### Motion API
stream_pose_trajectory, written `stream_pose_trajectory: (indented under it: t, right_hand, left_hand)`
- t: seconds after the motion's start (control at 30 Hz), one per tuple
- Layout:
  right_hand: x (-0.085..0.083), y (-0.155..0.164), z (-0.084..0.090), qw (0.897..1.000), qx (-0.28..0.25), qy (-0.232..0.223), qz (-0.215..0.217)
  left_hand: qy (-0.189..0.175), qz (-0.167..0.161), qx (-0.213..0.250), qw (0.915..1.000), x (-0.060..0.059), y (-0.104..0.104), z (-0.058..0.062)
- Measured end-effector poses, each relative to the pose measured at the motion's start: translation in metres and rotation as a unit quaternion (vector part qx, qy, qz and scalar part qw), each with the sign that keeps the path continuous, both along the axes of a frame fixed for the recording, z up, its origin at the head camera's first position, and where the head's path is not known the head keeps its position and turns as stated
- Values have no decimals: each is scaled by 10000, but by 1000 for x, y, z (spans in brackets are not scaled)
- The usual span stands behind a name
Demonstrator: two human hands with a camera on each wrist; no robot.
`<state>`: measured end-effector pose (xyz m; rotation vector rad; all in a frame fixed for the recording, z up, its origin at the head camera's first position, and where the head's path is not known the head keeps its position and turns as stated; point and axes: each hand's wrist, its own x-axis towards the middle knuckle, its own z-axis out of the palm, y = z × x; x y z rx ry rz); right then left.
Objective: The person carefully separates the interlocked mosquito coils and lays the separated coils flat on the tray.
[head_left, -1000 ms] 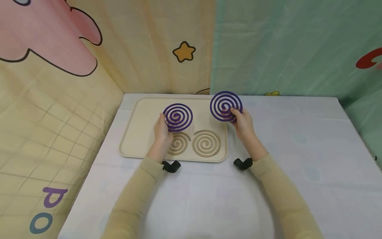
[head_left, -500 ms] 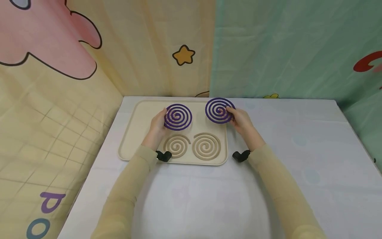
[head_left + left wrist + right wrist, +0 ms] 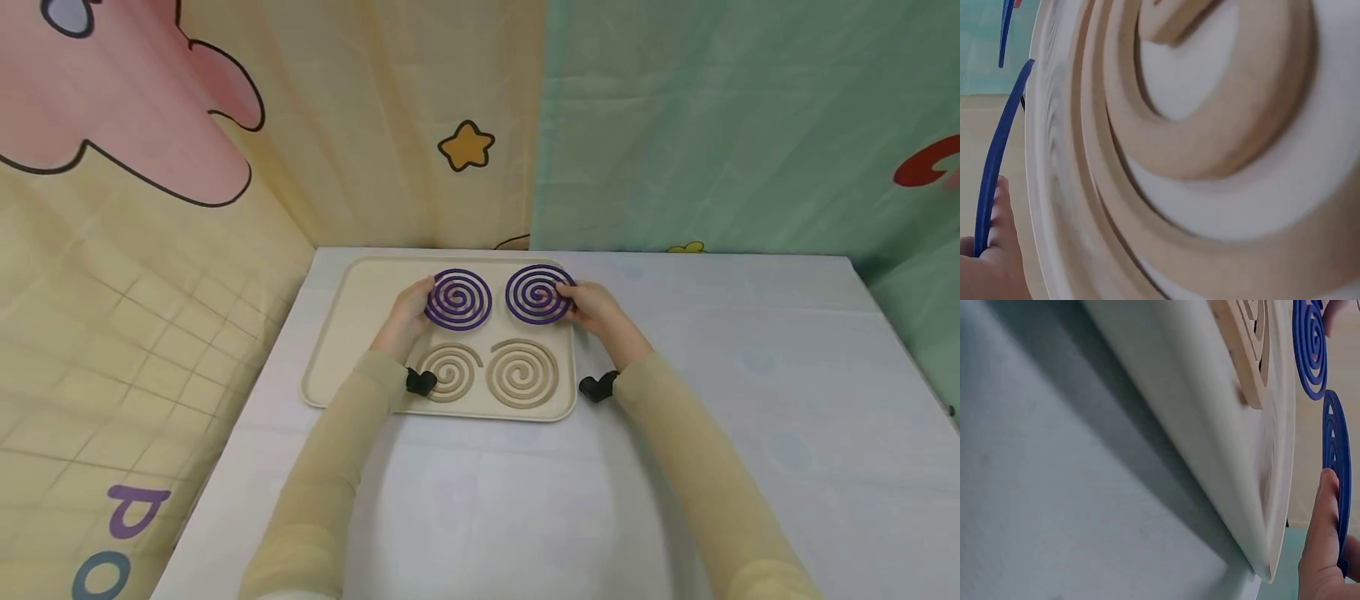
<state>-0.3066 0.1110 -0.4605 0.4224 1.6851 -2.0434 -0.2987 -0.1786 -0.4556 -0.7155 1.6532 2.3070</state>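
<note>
A cream tray (image 3: 337, 333) lies on the pale tablecloth. Two beige spiral coils (image 3: 448, 370) (image 3: 522, 372) rest in its near half. My left hand (image 3: 408, 315) pinches the left edge of a purple spiral coil (image 3: 459, 299) low over the tray's far half. The purple coil shows edge-on (image 3: 994, 162) in the left wrist view, next to my left hand (image 3: 994, 265). My right hand (image 3: 592, 307) pinches the right edge of a second purple spiral coil (image 3: 537, 294) beside the first. In the right wrist view that coil (image 3: 1335, 469) sits by my right fingers (image 3: 1322, 550), close above the tray rim (image 3: 1272, 487).
Patterned cloth walls stand behind and to the left of the table, a yellow star (image 3: 466, 146) printed on the back one. The tablecloth (image 3: 750, 375) stretches bare to the right of the tray and in front of it.
Both hands have moved forward and down, bringing the two purple coils from raised and tilted to nearly flat over the tray's far half. The right coil moved leftwards, close beside the left one.
</note>
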Motion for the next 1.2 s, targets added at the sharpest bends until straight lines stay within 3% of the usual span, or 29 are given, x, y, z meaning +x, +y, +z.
stream_pose_trajectory:
  t: [0.1, 0.2, 0.23, 0.33, 0.43, 0.47, 0.6, 0.7, 0.77, 0.87, 1.03, 1.13, 1.2]
  right_hand:
    - [0, -3, -1, 9998, -110, -151, 60]
    - [0, -7, -1, 9997, -58, -218, 76]
    - [0, -8, 0, 9997, -44, -229, 83]
    - [1, -10, 0, 9997, 16, -234, 113]
    - [2, -12, 1, 9996, 32, -239, 164]
    - [2, -12, 1, 9995, 54, -241, 178]
    - [2, -11, -1, 9992, 155, -289, 225]
    - [1, -11, -2, 9988, 211, -323, 286]
    - [1, -11, -2, 9987, 199, -352, 312]
    - [1, -11, -1, 9987, 196, -349, 330]
    - [0, -12, 3, 9989, 139, -273, 363]
    - [0, -14, 5, 9989, 123, -271, 363]
    - [0, -14, 5, 9988, 136, -265, 386]
  left_hand:
    - [-143, 118, -410, 9990, -2, 2, -6]
    - [-182, 331, -691, 9969, -9, 0, -19]
    - [-70, 388, -645, 9971, -15, -4, -31]
    - [-66, 459, -843, 9954, -21, -9, -42]
    - [-46, 449, -1105, 9928, -16, -8, -35]
    - [-115, 427, -1292, 9906, -9, -4, -22]
    - [211, 290, -1952, 9801, 3, -1, -7]
    - [533, 29, -2917, 9550, 7, 0, -2]
    - [686, -294, -3615, 9294, 10, 1, 0]
    - [853, -1098, -4400, 8872, 12, 2, 2]
    - [893, -2710, -5008, 8172, 11, 7, 4]
    - [785, -3310, -5123, 7886, 12, 9, 4]
    - [721, -3485, -5189, 7772, 13, 10, 2]
